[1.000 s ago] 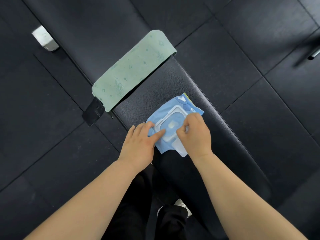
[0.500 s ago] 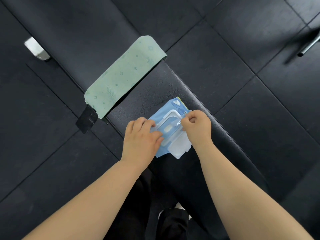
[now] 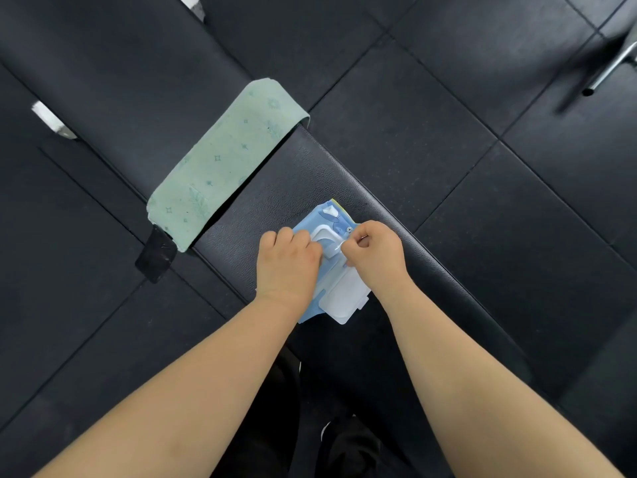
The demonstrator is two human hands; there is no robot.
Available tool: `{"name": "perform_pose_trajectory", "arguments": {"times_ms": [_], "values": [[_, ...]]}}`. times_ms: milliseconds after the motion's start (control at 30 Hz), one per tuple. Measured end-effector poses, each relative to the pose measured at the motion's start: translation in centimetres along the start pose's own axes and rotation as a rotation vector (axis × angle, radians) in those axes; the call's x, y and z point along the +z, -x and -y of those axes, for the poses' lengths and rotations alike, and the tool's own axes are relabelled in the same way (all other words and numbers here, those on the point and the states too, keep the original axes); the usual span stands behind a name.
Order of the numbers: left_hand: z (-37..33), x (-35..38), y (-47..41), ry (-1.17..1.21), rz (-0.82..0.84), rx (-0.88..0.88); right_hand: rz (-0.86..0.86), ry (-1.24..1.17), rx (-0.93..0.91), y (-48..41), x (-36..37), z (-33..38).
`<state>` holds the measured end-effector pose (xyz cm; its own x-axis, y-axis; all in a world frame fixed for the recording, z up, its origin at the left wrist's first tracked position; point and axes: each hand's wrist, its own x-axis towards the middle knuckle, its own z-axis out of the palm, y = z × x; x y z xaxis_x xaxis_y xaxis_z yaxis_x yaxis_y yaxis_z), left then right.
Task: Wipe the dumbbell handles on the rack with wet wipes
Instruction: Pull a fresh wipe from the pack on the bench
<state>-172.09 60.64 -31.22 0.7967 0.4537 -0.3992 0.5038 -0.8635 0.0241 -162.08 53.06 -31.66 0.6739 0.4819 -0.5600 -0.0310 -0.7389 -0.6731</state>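
Observation:
A light blue pack of wet wipes (image 3: 329,220) lies on a black padded bench (image 3: 275,198). Its white plastic lid (image 3: 346,298) is flipped open toward me. My left hand (image 3: 287,262) presses down on the pack's left side. My right hand (image 3: 374,251) pinches the clear seal or a wipe at the pack's opening; which one I cannot tell. No dumbbells or rack are in view.
A pale green towel (image 3: 224,163) is draped across the bench beyond the pack. Black rubber floor tiles (image 3: 482,98) surround the bench. A metal tube (image 3: 610,69) lies at the top right, and white bench feet (image 3: 51,120) show at the left.
My right fingers have pinched at the pack's opening and lifted slightly, and my left hand has curled over the pack's left side. The lid lies open toward me.

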Motion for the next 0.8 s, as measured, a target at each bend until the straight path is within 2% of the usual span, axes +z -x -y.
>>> {"name": "perform_pose_trajectory", "arguments": {"times_ms": [333, 467, 700, 800], "values": [[-0.5, -0.8, 0.1, 0.094, 0.068, -0.078, 0.016, 0.018, -0.021, -0.1, 0.1, -0.4], [0.4, 0.3, 0.5, 0.317, 0.087, -0.051, 0.02, 0.011, -0.028, 0.0, 0.1, -0.3], [1.9, -0.5, 1.0, 0.471, 0.141, 0.004, 0.038, 0.012, -0.039, 0.2, -0.3, 0.0], [2.8, -0.6, 2.0, 0.578, 0.105, -0.02, 0.039, 0.015, -0.031, 0.3, -0.4, 0.1]]}}
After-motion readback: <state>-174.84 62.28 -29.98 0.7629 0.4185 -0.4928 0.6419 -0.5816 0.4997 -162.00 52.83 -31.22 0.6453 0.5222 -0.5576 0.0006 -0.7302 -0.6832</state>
